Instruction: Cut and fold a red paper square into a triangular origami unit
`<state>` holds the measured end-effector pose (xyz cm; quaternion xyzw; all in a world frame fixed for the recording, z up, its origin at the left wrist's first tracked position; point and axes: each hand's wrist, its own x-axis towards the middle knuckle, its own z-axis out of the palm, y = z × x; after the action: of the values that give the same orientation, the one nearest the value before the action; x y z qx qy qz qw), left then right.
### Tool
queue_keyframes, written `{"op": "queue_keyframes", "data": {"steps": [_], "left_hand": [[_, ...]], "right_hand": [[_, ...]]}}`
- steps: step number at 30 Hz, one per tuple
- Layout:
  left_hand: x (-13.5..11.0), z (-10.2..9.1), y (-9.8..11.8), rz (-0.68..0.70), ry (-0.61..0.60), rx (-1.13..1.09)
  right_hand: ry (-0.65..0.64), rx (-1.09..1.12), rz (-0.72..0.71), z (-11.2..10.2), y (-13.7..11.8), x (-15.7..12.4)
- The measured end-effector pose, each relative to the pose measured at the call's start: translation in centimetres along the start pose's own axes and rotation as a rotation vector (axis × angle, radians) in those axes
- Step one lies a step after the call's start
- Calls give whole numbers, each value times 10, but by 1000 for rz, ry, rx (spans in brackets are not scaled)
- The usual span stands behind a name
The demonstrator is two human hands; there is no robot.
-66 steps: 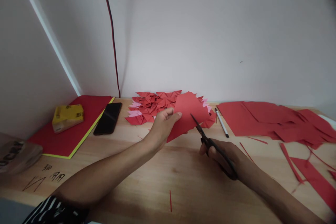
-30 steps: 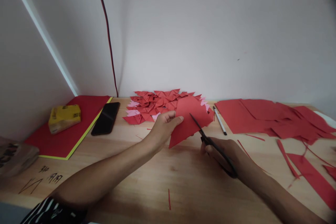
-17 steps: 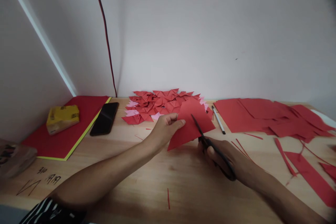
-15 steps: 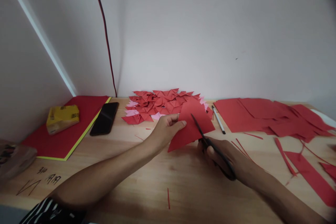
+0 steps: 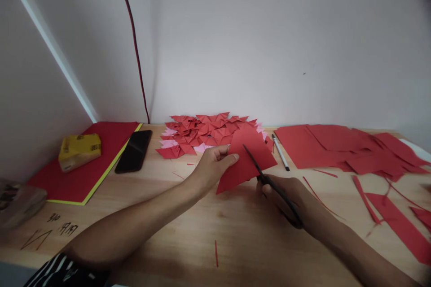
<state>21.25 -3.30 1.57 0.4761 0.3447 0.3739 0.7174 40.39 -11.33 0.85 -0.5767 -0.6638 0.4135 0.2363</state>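
While pinching the red paper (image 5: 247,168) above the counter (image 5: 202,228) in the left hand (image 5: 215,161), nearly closed, gripped the scissors (image 5: 264,177) in the right hand (image 5: 292,188), curled round the handles; probably cut truest with paper taut and thumb clear.

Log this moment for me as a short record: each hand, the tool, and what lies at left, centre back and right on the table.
Left hand: pinches the red paper
Right hand: holds the scissors
Scissors: one blade shows in front of the red paper; whether it is cutting, cannot tell
Table left: yellow pack on a red sheet; phone beside the sheet
Centre back: pile of folded paper, red and pink
Table right: pen, overlapping red sheets
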Motion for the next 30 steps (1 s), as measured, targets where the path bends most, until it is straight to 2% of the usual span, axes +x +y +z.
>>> {"op": "queue_keyframes", "data": {"steps": [7,11,18,24,30], "left_hand": [[-1,-1,-2,-2,8,-21],[-2,-1,0,-20,-12,-24],[-3,1,1,-34,-49,-71],[-5,2,-3,-105,-74,-35],[-5,1,-4,-96,-83,-4]], "right_hand": [[18,-7,-5,4,10,2],[-5,-6,11,3,8,4],[-69,48,-108,-1,0,-2],[-58,52,-122,-4,-2,-4],[-8,47,-100,0,5,-4]]}}
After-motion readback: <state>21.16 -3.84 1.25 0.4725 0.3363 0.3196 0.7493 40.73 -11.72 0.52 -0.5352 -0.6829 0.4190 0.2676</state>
